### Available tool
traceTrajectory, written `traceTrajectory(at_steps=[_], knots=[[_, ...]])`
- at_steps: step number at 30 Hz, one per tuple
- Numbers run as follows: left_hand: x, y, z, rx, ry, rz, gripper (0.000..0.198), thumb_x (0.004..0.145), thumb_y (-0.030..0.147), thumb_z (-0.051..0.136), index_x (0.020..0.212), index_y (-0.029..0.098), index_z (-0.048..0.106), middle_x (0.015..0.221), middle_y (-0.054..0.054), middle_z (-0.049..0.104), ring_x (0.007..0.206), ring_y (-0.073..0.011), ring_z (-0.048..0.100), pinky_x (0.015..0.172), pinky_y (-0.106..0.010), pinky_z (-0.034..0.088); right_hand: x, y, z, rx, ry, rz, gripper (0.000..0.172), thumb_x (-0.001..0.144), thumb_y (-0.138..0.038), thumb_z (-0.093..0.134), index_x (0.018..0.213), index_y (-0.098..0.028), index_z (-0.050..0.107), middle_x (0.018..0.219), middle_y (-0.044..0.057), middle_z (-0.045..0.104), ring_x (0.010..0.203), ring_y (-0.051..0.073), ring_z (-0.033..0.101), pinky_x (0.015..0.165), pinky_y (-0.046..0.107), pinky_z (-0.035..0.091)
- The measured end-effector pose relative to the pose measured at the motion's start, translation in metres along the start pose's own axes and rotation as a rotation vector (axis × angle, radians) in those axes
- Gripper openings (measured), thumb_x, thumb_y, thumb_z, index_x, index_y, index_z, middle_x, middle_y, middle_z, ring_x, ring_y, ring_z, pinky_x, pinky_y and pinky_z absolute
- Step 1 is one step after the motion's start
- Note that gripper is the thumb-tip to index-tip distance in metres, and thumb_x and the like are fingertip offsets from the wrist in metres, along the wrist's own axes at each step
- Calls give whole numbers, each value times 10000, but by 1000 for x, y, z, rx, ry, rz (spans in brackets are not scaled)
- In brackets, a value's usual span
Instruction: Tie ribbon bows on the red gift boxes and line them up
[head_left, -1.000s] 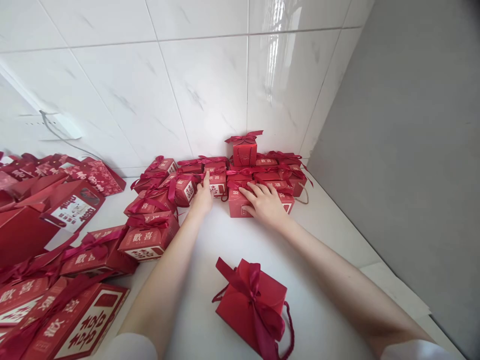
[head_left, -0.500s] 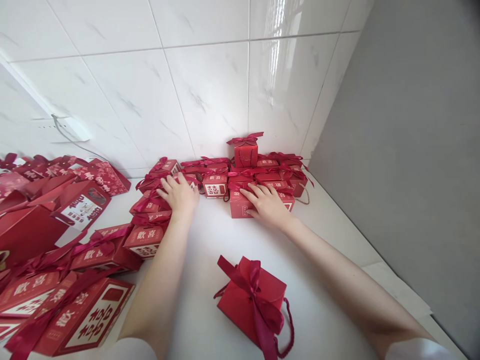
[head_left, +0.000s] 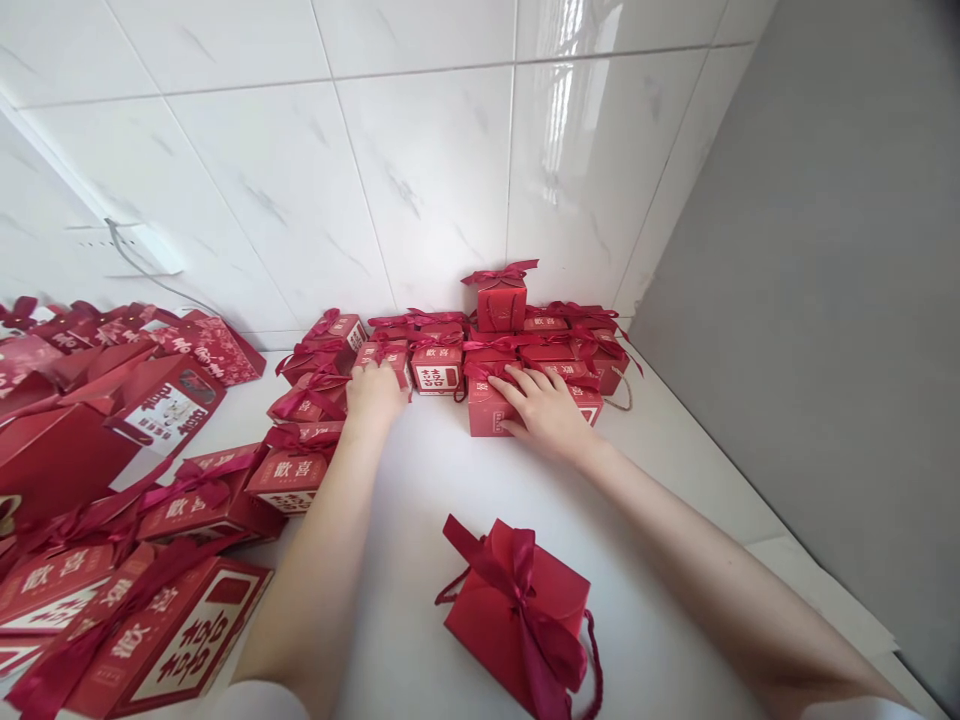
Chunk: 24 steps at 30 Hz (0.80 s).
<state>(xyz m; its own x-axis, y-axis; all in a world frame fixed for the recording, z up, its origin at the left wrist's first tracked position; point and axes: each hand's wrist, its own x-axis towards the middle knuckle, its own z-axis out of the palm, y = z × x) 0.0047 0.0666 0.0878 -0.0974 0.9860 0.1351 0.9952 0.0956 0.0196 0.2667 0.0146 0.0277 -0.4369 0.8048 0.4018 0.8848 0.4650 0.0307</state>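
Observation:
My left hand [head_left: 373, 395] is on a small red gift box [head_left: 387, 352] in the back row, its fingers bent down over the near side and the fingertips hidden. My right hand [head_left: 553, 410] grips another red gift box [head_left: 489, 412] that stands forward of the row. Its fingers lie spread over the ribboned top, with the thumb low on the front face. Between my forearms, nearer to me, a red gift box with a ribbon bow and cord handle [head_left: 517, 610] sits on the white tabletop [head_left: 420, 500].
More ribboned red boxes [head_left: 439, 370] line the tiled wall [head_left: 427, 190], one box [head_left: 501, 303] standing on top of the others. Larger red boxes [head_left: 199, 625] crowd the left side. A grey panel [head_left: 817, 300] borders the right edge. A cable [head_left: 142, 270] runs down the wall.
My left hand has shifted slightly right and down, and its spread fingers have curled onto a box. My right hand keeps its place on its box. The view has shifted a little.

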Motion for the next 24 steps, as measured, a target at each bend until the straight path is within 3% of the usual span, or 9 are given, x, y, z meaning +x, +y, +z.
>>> traceTrajectory(at_steps=[3,5,7,9,12,15,18,21,24], knots=[[3,5,9,-62,-76,60,794,879,419,594,1535,87,293,1561,-224,346,1458,-380,300,1157,-445,337,0,0,0,1,-2,1,665,898,-360,642,1505,-211,415,1510,160,458,1329,370,448,1125,543,289],[6,6,16,-90,-107,53,903,881,418,595,1567,40,146,1621,-254,157,1505,-416,133,1196,-477,261,0,-1,-1,3,1,0,665,898,-359,641,1505,-210,413,1510,160,458,1326,369,450,1124,541,288],[6,5,18,-112,-129,37,956,870,414,612,1574,40,84,1634,-259,25,1502,-450,14,1197,-523,227,-1,-1,-1,6,4,3,670,892,-355,647,1503,-209,414,1511,161,457,1322,368,453,1119,540,291],[3,2,12,-132,-161,39,967,855,444,630,1585,105,94,1640,-240,-17,1503,-445,27,1182,-529,258,-1,-1,-1,9,5,5,675,886,-352,653,1502,-210,415,1512,161,456,1321,369,452,1111,539,296],[-10,-7,-17,-159,-172,105,901,857,531,591,1579,177,185,1657,-180,40,1516,-368,146,1175,-461,306,-1,0,1,9,4,4,674,887,-352,648,1502,-213,412,1515,160,453,1327,369,447,1112,536,292],[-29,-23,-55,-144,-72,147,765,871,562,514,1521,193,348,1599,-118,327,1456,-310,347,1155,-415,346,-1,0,2,8,9,2,660,892,-343,635,1499,-209,416,1511,159,458,1329,370,444,1112,536,289],[-41,-46,-81,-88,-53,-80,731,830,625,509,1417,189,487,1430,-126,552,1279,-362,544,1036,-447,451,-2,0,2,9,19,3,656,890,-335,634,1497,-211,419,1503,158,465,1318,372,451,1108,539,292],[-36,-72,-79,-78,-129,-253,786,784,666,537,1373,146,516,1362,-171,592,1198,-389,591,968,-463,485,-3,-1,1,3,22,4,654,896,-333,627,1501,-205,413,1501,167,466,1317,372,454,1106,541,291],[-21,-90,-56,-67,-222,-355,937,696,706,617,1393,94,480,1379,-236,550,1214,-426,566,948,-488,493,-4,-1,0,-3,20,3,646,901,-333,622,1499,-202,416,1501,170,467,1317,368,457,1105,536,296]])
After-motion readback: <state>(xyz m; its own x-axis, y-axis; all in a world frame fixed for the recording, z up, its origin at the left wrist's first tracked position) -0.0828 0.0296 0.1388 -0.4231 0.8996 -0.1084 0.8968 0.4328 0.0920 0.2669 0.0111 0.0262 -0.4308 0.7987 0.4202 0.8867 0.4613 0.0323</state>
